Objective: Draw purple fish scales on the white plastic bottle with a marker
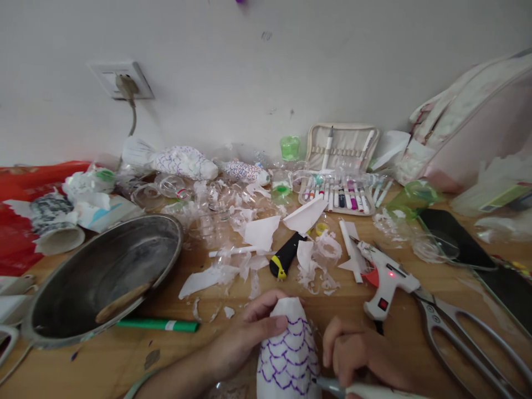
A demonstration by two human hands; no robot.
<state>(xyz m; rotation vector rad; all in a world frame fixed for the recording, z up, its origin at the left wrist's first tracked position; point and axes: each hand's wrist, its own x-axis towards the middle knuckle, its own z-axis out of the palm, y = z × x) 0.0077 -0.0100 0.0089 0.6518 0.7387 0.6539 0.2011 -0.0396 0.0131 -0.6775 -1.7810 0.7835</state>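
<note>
My left hand (pixel 253 327) is closed around the upper end of a white fish body (pixel 288 354), thumb on its front. Rows of purple scale outlines run across its surface. In my right hand (pixel 357 352) is a marker pen (pixel 332 385), its tip touching the lower right side of the body. The lower end of the body falls outside the view. Two similar fish, a larger purple-scaled fish (pixel 185 162) and a smaller fish with coloured scales (pixel 245 172), lie at the back by the wall.
A metal bowl (pixel 166 238) stands left, with a green marker (pixel 183 326) beside it. Paper and plastic scraps cover the middle, around a black-yellow cutter (pixel 286 257). On the right lie a glue gun (pixel 390 282), lit red, large scissors (pixel 453 327) and a phone (pixel 453 235). A marker case (pixel 343 136) stands behind.
</note>
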